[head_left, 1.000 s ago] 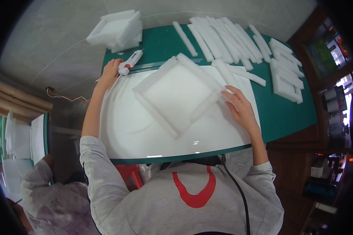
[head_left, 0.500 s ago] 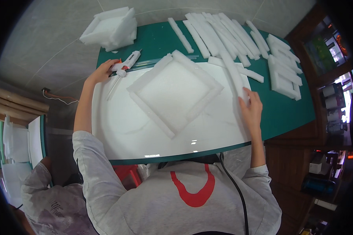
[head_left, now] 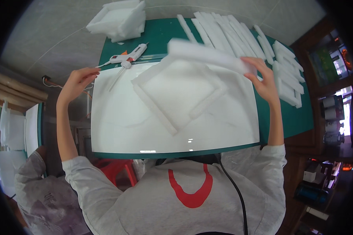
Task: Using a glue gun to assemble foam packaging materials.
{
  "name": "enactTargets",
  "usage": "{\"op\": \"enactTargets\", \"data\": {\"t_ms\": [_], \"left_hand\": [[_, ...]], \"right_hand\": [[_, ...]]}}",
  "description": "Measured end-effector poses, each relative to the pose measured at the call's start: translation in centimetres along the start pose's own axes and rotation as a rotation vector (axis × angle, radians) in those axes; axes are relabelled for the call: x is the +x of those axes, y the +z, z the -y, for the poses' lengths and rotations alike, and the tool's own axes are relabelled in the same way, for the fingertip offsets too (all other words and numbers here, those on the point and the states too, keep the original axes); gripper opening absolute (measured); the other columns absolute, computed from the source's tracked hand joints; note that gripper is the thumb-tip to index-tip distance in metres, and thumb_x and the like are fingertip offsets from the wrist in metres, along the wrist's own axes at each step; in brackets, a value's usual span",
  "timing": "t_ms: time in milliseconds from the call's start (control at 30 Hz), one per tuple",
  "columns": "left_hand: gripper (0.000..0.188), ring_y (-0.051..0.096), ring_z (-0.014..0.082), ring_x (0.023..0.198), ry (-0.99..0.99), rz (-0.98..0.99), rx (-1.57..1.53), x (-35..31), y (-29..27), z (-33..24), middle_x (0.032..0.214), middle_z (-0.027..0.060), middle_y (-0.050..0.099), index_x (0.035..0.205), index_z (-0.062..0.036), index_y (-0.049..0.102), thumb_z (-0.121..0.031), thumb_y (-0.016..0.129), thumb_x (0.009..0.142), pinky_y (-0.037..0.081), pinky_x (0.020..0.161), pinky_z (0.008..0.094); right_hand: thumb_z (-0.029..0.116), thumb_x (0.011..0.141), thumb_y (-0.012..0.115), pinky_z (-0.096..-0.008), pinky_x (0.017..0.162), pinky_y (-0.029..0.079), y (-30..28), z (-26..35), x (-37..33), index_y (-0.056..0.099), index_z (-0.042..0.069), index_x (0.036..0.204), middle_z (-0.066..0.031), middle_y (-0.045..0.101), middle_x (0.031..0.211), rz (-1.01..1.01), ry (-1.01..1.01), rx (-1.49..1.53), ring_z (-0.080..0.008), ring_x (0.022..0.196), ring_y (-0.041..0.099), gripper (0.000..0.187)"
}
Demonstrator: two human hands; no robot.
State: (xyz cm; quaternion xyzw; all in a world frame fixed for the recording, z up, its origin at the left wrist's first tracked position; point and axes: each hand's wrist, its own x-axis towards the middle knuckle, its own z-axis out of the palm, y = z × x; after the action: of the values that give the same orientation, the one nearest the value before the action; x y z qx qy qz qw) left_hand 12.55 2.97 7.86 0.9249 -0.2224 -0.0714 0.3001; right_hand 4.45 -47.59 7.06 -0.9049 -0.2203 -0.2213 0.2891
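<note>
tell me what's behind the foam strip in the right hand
Past the foam strip, more strips lie on the green tabletop; below its edge, part of the foam frame shows. Whatever the held strip covers is hidden.

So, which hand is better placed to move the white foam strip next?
Probably the right hand: it holds one end of the foam strip. The left hand is farther from it, near the glue gun.
</note>
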Motion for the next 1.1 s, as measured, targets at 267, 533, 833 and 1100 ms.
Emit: {"op": "enactTargets", "data": {"t_ms": [267, 533, 833, 1100], "left_hand": [[0.012, 0.059, 0.0131, 0.069, 0.117, -0.577, -0.125, -7.0, 8.5, -6.9, 0.077, 0.009, 0.063, 0.085, 0.0003, 0.066, -0.001, 0.065, 0.074, 0.044, 0.062, 0.0228], [0.018, 0.06, 0.0195, 0.074, 0.067, -0.666, -0.202, -6.6, 15.0, -8.3, 0.082, 0.0092, 0.062, 0.088, -0.003, 0.067, -0.001, 0.067, 0.07, 0.047, 0.064, 0.0262], [0.02, 0.059, 0.0207, 0.08, 0.199, -0.6, -0.119, -5.7, 16.2, -8.7, 0.088, 0.0086, 0.061, 0.09, -0.0018, 0.066, 0.005, 0.062, 0.071, 0.048, 0.066, 0.0269], [0.022, 0.058, 0.0228, 0.086, 0.265, -0.564, -0.062, -5.4, 16.2, -8.5, 0.09, 0.0079, 0.061, 0.09, -0.0038, 0.066, 0.004, 0.064, 0.069, 0.048, 0.07, 0.0299]], "right_hand": [[0.004, 0.077, 0.057, -0.0352, 0.095, 0.028, 6.5, 0.5, 7.5, 0.058, 0.013, 0.111, -0.0041, 0.057, 0.111, 0.483, -0.269, 0.05, -0.0223, 0.107, 0.047, 0.036], [0.004, 0.079, 0.055, -0.0349, 0.097, 0.03, 7.9, -1.0, 7.1, 0.058, 0.014, 0.111, -0.0042, 0.057, 0.113, 0.575, -0.239, 0.049, -0.0226, 0.109, 0.046, 0.034], [0.003, 0.077, 0.056, -0.0348, 0.095, 0.028, 8.7, -0.8, 6.6, 0.058, 0.013, 0.111, -0.0034, 0.057, 0.11, 0.61, -0.24, 0.063, -0.0209, 0.108, 0.046, 0.036], [0.004, 0.077, 0.057, -0.0345, 0.094, 0.03, 9.2, -1.0, 6.4, 0.059, 0.013, 0.11, -0.0022, 0.058, 0.11, 0.6, -0.249, 0.022, -0.0202, 0.107, 0.046, 0.034]]}}
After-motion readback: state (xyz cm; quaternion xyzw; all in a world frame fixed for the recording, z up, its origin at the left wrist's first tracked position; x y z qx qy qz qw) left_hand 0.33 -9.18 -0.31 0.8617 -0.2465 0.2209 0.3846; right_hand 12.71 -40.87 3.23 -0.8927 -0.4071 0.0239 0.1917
